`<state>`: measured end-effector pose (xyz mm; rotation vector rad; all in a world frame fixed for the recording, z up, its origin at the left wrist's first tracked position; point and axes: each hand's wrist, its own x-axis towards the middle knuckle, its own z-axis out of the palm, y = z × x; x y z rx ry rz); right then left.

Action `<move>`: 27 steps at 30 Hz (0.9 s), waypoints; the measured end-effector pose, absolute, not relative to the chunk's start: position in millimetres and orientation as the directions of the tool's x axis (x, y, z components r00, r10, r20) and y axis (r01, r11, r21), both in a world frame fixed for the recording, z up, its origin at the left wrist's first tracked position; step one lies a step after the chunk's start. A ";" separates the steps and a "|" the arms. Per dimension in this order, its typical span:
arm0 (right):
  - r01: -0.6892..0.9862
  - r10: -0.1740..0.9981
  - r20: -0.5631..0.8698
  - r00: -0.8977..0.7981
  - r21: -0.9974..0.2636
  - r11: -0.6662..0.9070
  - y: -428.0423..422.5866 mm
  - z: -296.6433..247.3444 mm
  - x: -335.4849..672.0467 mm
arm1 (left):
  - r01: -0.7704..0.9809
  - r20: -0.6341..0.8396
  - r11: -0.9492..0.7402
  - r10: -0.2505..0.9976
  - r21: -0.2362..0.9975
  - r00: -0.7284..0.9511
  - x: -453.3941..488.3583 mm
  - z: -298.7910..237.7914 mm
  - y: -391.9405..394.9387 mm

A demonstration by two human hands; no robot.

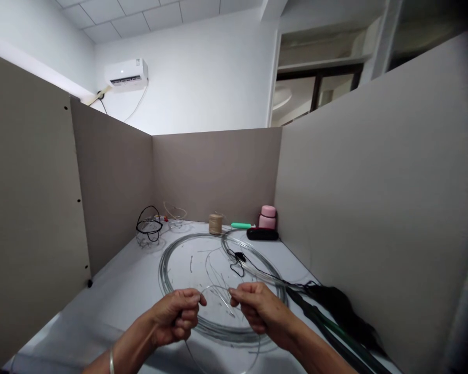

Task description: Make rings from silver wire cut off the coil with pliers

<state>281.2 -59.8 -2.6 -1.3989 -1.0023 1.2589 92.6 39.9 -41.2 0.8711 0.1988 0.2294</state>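
A thin wire (214, 286) arches between my two hands, and more of it curves down below them in a loop. My left hand (177, 317) is closed in a pinch on the wire's left side, with a bangle on the wrist. On the opposite side my right hand (259, 310) pinches the same wire between thumb and fingers. Both hands hover over a large coil of grey wire (164, 259) lying on the white table (113, 301). Loose wire pieces lie inside the coil.
Farther back stand a twine spool (215, 224), a green tube-like item (241, 225), a pink flask (267, 217) and a black case (262, 234). Black wire loops (149, 226) sit at the left. Black fibre bundles (335, 304) lie at the right. Partition panels (216, 174) enclose the table.
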 end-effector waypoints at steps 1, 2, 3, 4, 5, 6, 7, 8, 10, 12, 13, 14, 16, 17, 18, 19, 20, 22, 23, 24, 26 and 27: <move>-0.026 0.973 -0.197 0.121 -0.980 -0.195 -58.4 -2.7 281.4 | -0.120 -0.083 0.625 0.285 0.771 0.955 93.2 -42.1 40.2; -0.026 0.974 -0.198 0.112 -0.980 -0.196 -57.0 -2.5 281.2 | -0.120 -0.086 0.629 0.288 0.768 0.954 94.1 -42.9 40.7; -0.026 0.975 -0.198 0.100 -0.980 -0.197 -55.8 -2.2 280.8 | -0.118 -0.089 0.633 0.286 0.765 0.954 95.5 -43.7 41.5; -0.025 0.976 -0.199 0.087 -0.980 -0.197 -54.7 -1.6 280.1 | -0.110 -0.097 0.639 0.280 0.761 0.955 97.3 -44.4 42.8; -0.022 0.977 -0.199 0.075 -0.980 -0.198 -53.8 -0.8 279.4 | -0.095 -0.114 0.648 0.272 0.756 0.955 99.4 -44.9 44.6; -0.017 0.978 -0.200 0.065 -0.980 -0.199 -53.2 -0.1 278.7 | -0.077 -0.138 0.655 0.270 0.752 0.953 101.6 -45.3 46.8; -0.009 0.978 -0.201 0.058 -0.980 -0.200 -52.9 0.6 278.0 | -0.061 -0.163 0.655 0.276 0.753 0.947 103.8 -45.4 49.1; 0.001 0.978 -0.202 0.054 -0.979 -0.202 -52.7 1.0 277.5 | -0.054 -0.182 0.646 0.293 0.762 0.939 105.7 -45.3 51.4; 0.029 0.978 -0.201 0.057 -0.979 -0.203 -52.6 1.3 276.6 | -0.032 -0.205 0.594 0.328 0.804 0.922 108.5 -44.1 55.1; 0.067 0.978 -0.195 0.068 -0.978 -0.199 -51.9 0.8 275.1 | -0.011 -0.204 0.513 0.361 0.858 0.910 110.0 -42.4 56.5; 0.089 0.979 -0.191 0.074 -0.976 -0.197 -51.0 0.4 273.8 | 0.004 -0.207 0.480 0.372 0.877 0.905 110.5 -41.7 56.4; 0.114 0.979 -0.187 0.078 -0.974 -0.195 -49.9 0.1 272.1 | 0.019 -0.214 0.456 0.381 0.890 0.899 110.7 -41.3 55.9; 0.163 0.979 -0.185 0.084 -0.967 -0.197 -47.0 -0.8 268.2 | 0.051 -0.234 0.431 0.384 0.901 0.893 110.6 -41.3 54.1; 0.186 0.978 -0.188 0.085 -0.962 -0.201 -45.4 -1.4 266.1 | 0.066 -0.244 0.426 0.378 0.902 0.893 110.2 -41.8 53.2; 0.206 0.977 -0.194 0.085 -0.956 -0.208 -44.0 -2.2 264.3 | 0.079 -0.252 0.419 0.375 0.905 0.892 109.6 -42.5 52.3; 0.224 0.976 -0.203 0.084 -0.950 -0.217 -42.6 -3.1 262.8 | 0.090 -0.260 0.411 0.377 0.907 0.889 108.8 -43.5 51.5; 0.239 0.973 -0.216 0.082 -0.944 -0.229 -41.4 -4.3 261.7 | 0.102 -0.270 0.405 0.381 0.909 0.884 107.8 -44.7 50.8; 0.264 0.966 -0.246 0.075 -0.930 -0.257 -39.0 -7.0 261.1 | 0.126 -0.295 0.401 0.394 0.907 0.871 106.1 -47.3 49.8; 0.273 0.963 -0.260 0.072 -0.923 -0.270 -37.7 -8.1 261.5 | 0.133 -0.307 0.404 0.406 0.905 0.861 105.5 -48.5 49.6; 0.280 0.959 -0.273 0.070 -0.918 -0.282 -36.4 -8.9 262.3 | 0.136 -0.318 0.410 0.418 0.902 0.851 105.0 -49.5 49.5; 0.277 0.955 -0.290 0.061 -0.914 -0.295 -33.6 -8.7 264.8 | 0.131 -0.332 0.429 0.436 0.894 0.837 104.4 -50.4 50.1; 0.268 0.955 -0.292 0.055 -0.917 -0.296 -32.3 -7.6 266.3 | 0.130 -0.339 0.441 0.436 0.888 0.834 104.2 -50.0 50.7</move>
